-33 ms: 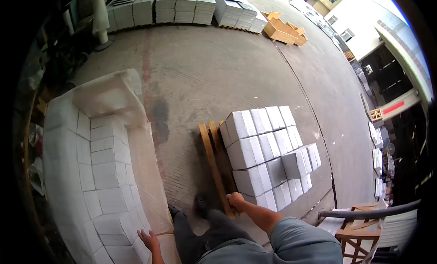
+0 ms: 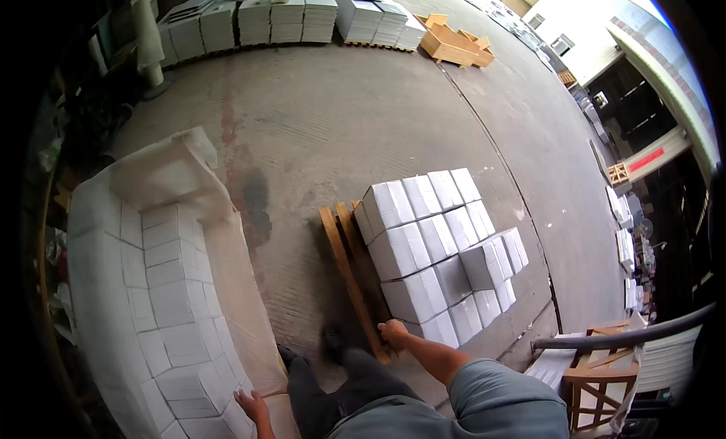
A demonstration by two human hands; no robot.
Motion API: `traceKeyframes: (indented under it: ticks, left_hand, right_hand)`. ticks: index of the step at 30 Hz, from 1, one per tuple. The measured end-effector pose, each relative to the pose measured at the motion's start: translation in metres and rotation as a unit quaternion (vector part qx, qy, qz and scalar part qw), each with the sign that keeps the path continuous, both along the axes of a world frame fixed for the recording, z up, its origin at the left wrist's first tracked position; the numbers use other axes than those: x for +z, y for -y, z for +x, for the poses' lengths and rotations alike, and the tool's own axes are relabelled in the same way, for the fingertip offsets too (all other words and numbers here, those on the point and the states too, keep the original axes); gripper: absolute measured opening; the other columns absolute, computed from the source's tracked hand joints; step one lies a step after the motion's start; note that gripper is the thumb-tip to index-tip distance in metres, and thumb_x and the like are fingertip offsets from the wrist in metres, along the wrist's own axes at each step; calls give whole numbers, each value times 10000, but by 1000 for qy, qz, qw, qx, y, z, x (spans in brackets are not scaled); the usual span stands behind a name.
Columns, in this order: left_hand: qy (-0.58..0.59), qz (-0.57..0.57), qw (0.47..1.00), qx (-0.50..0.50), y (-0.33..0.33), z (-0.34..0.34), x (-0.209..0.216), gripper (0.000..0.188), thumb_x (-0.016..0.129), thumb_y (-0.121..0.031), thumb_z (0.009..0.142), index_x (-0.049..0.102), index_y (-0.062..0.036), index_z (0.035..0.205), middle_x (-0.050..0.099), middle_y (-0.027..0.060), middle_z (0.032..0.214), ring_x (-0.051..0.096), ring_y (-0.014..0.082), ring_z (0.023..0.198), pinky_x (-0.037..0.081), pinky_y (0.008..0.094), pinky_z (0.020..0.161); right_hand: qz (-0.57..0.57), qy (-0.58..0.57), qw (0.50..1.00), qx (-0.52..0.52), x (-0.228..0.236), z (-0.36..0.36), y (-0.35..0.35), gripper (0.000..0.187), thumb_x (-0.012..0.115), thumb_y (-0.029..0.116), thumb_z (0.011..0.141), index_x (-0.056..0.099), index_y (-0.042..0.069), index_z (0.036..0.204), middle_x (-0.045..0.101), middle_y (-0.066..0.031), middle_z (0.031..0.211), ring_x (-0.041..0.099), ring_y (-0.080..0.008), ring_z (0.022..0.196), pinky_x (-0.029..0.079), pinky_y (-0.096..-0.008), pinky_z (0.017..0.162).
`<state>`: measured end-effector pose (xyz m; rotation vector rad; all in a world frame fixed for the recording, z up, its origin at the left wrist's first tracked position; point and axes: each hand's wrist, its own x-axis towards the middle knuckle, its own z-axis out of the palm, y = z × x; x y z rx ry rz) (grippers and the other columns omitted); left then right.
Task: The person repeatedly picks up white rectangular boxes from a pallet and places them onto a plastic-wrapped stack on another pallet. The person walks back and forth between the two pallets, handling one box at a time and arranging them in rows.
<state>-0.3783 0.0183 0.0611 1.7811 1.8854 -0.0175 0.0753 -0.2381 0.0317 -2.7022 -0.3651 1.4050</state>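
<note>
My left hand is low on the left, its fingers partly apart, beside a long stack of white cartons. Translucent wrapping covers the stack's outer side and hangs over its near edge. My right hand is closed in front of my body, over the end of a wooden pallet; whether anything is in its fingers is hidden. On that pallet stands a block of white boxes in rows, with a few more boxes set on top at its right side.
Several pallets of stacked white sheets or cartons line the far side. An open wooden crate stands beyond them. At the lower right are a wooden frame and a dark curved bar. A column-like roll stands far left.
The view has shifted slightly, so the far stacks sit further left. My left hand's fingers were spread wider before and are now drawn in somewhat. My right hand stays closed in nearly the same place.
</note>
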Motion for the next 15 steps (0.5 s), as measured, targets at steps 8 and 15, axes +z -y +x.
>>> traceKeyframes:
  ticks: [8,15]
  left_hand:
    - [73,-272,958,-63,28,22,-56,329,544,-232,800,607,50,957,591,151,705,573,236,604,449,349,523]
    - [135,-269,932,-201,-9,104,-34,242,500,-217,811,584,5,857,526,67,626,511,157,505,383,280,420]
  right_hand:
    - [126,-113,874,-455,34,-55,176,307,533,282,817,601,-16,829,575,-80,657,591,-197,598,470,-330,505]
    - [228,-188,735,-611,27,-190,247,370,549,342,848,577,-14,947,598,-102,810,589,-195,633,495,-310,521]
